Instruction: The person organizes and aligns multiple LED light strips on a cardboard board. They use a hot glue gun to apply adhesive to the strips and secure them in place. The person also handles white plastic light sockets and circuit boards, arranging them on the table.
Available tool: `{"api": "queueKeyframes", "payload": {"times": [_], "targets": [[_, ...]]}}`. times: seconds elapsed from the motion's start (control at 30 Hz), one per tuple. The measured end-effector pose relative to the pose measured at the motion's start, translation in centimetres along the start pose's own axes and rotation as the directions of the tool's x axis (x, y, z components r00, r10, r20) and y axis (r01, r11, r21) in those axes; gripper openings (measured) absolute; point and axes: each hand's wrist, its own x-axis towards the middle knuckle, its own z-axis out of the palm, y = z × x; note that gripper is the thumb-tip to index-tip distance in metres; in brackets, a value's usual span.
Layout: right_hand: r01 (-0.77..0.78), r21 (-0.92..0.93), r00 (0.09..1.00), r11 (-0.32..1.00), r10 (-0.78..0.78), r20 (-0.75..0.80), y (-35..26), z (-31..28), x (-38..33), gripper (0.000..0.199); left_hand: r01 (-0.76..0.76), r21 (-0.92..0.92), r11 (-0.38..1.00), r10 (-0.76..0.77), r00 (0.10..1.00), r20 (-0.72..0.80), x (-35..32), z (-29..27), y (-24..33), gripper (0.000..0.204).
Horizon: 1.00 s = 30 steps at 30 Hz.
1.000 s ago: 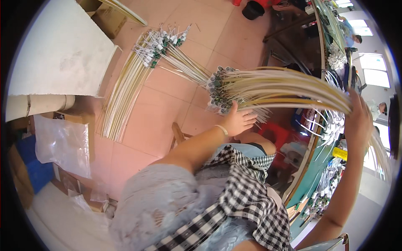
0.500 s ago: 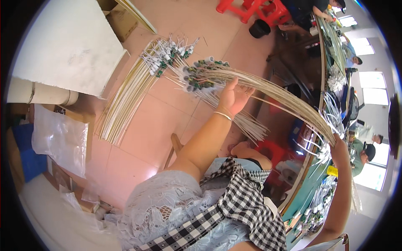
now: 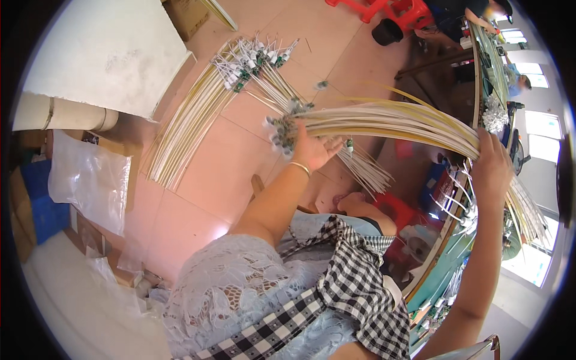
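A long bundle of thin pale-yellow wires (image 3: 396,120) with small green and white parts at one end stretches across the view. My left hand (image 3: 309,150) supports the bundle near its tipped end, fingers under the wires. My right hand (image 3: 491,165) is closed around the other end of the same bundle, beside the green workbench. More such wires (image 3: 198,108) lie fanned out on the pink tiled floor beyond my left hand, and a few (image 3: 366,171) lie just below it.
A green workbench (image 3: 447,264) curves along the right, with small white parts on it. Red plastic stools (image 3: 396,12) and another person (image 3: 480,9) are at the top. A white board (image 3: 108,54), cardboard rolls (image 3: 66,114) and a clear plastic bag (image 3: 90,180) are at left.
The bundle has swung back toward the right, away from the floor pile; my left hand stays under its tipped end and my right hand keeps its grip at the bench.
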Motion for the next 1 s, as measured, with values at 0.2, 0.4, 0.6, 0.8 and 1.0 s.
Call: {"api": "queueKeyframes", "payload": {"times": [0.2, 0.4, 0.6, 0.8, 1.0], "targets": [[0.005, 0.021, 0.998, 1.000, -0.006, 0.065, -1.6, 0.0, -2.2, 0.036, 0.258, -0.086, 0.962, -0.239, 0.953, 0.186, 0.6, -5.0, -5.7, 0.132], [-0.118, -0.082, 0.959, 0.990, 0.135, 0.249, 1.0, -2.5, -6.8, 0.040, 0.241, -0.161, 0.957, -0.149, 0.886, 0.439, 3.5, 0.7, -12.4, 0.130], [-0.151, -0.147, 0.853, 0.978, 0.204, 0.480, 4.2, -1.2, -12.1, 0.027, 0.135, -0.492, 0.860, 0.058, 0.932, 0.358, 5.9, 7.8, -13.1, 0.092], [-0.376, -0.005, 0.779, 0.927, 0.318, 0.540, 4.4, 0.0, -14.7, 0.025, 0.030, -0.489, 0.872, 0.088, 0.972, 0.216, 4.3, 13.4, -11.7, 0.066], [-0.429, 0.008, 0.662, 0.904, 0.308, 0.684, 0.0, -0.7, -13.4, 0.028, 0.042, -0.438, 0.898, 0.035, 0.985, 0.167, 2.4, 10.6, -11.5, 0.043]]}}
